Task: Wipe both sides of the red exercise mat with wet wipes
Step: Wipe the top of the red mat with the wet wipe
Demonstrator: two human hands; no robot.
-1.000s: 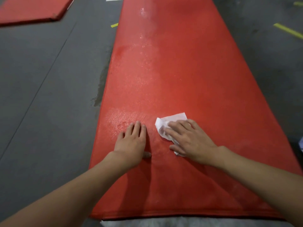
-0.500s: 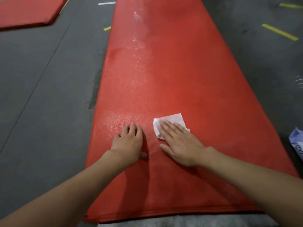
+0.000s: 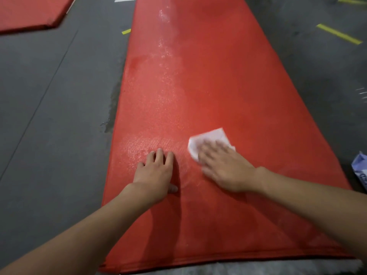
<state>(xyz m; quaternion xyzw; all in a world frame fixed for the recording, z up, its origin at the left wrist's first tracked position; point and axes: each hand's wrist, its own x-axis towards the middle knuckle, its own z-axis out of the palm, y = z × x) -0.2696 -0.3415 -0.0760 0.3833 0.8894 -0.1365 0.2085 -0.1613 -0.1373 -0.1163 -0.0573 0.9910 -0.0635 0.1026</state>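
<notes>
Dim light is glinting off the damp red mat (image 3: 228, 86). The right hand (image 3: 224, 169) is blurring with motion, while the left hand (image 3: 155, 173) is casting a soft shadow rightward.

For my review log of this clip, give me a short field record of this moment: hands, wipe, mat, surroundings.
left hand: flat on the mat, fingers straight, holding nothing
right hand: pressing the wipe down with straight fingers, motion-blurred
wet wipe: white, partly under the right fingers
red mat: flat on the floor, wet sheen left of centre
floor: grey, damp patch by the mat's left edge
other: second red mat far left; blue-white packet cut off at right
</notes>
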